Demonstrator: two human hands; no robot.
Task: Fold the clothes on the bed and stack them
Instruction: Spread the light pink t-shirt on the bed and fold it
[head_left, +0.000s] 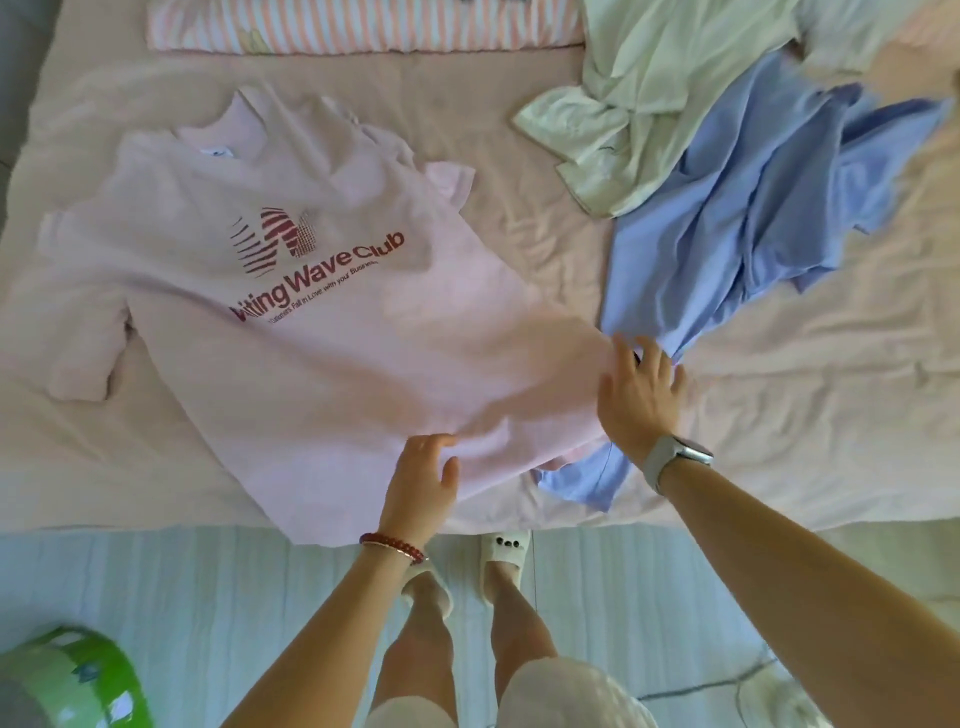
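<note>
While the pink T-shirt lies print-up on the bed, both hands work its hem: left hand fingers relaxed, flat on cloth; right hand spread at the corner, over the blue garment. Judgement: smooth outward, free the blue first. Print: "Wave Club", "Fall in Love with your Business".
</note>
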